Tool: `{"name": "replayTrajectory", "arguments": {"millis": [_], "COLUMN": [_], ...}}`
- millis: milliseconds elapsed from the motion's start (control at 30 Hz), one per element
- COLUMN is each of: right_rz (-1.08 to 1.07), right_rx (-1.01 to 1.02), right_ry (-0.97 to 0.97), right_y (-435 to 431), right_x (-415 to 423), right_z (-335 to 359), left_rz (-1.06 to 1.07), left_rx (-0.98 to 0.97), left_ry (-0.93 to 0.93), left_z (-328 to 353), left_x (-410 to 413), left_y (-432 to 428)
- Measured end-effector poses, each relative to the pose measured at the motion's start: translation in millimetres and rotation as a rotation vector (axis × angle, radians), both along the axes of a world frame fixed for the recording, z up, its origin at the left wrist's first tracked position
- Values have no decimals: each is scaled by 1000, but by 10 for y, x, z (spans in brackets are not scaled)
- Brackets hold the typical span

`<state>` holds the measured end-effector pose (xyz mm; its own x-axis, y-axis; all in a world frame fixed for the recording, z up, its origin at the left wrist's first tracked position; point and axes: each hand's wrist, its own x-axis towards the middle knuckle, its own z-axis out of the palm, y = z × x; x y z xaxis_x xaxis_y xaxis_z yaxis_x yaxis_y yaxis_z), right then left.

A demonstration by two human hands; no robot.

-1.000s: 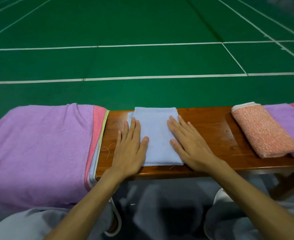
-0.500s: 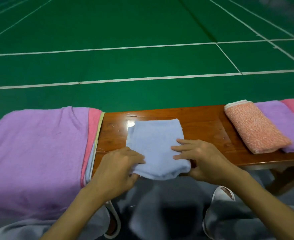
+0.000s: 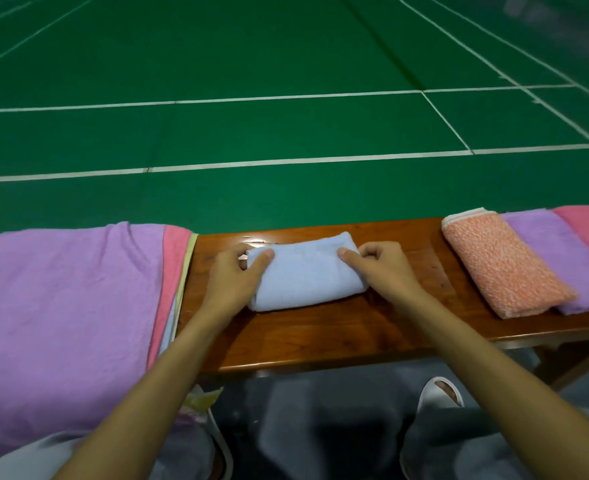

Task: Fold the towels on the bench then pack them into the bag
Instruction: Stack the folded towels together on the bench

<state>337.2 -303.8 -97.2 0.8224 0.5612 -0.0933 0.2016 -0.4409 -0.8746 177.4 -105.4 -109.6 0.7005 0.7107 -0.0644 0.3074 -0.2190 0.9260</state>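
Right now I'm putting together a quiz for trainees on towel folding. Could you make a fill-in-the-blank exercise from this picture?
1. The left hand and the right hand both grip the centre towel, which is light ____.
2. The speckled orange towel lies to the ____ of the centre towel.
3. The top towel of the draped pile is ____.
Missing words: blue; right; purple.

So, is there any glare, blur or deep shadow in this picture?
Head view: a small white glare lies on the glossy brown wooden bench, just behind the folded light blue towel; same view, the green court floor turns hazy in the top right corner; the space under the bench is very dark; the towel looks sharp.
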Motion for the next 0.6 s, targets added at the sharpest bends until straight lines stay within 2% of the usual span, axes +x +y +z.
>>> {"name": "replayTrajectory", "arguments": {"millis": [67,200,267,367,467,533,600], "right_rz": [-64,-153,-130,154,413,485,505], "right_rx": [-76,-276,-248,-181,-395,-521,-563], "right_ry": [-128,-413,-614,-876,-812,-764,-773], "right_y": [79,98,91,149,212,214,195], "right_x": [-4,-149,-218,-334,-440,-455,-412], "right_z": [-47,93,173,203,86,-22,-98], "left_rz": [93,139,7,-277,-435,-442,-424], "left_rx": [58,589,785,963,899,916,953], "left_ry": [30,204,162,142,241,331,376], "left_z": [-16,117,237,297,106,-44,-120], "left_x": [13,-110,-156,-133,-95,-82,-80], "left_y": [-16,-70,-159,-362,-481,-468,-435]}}
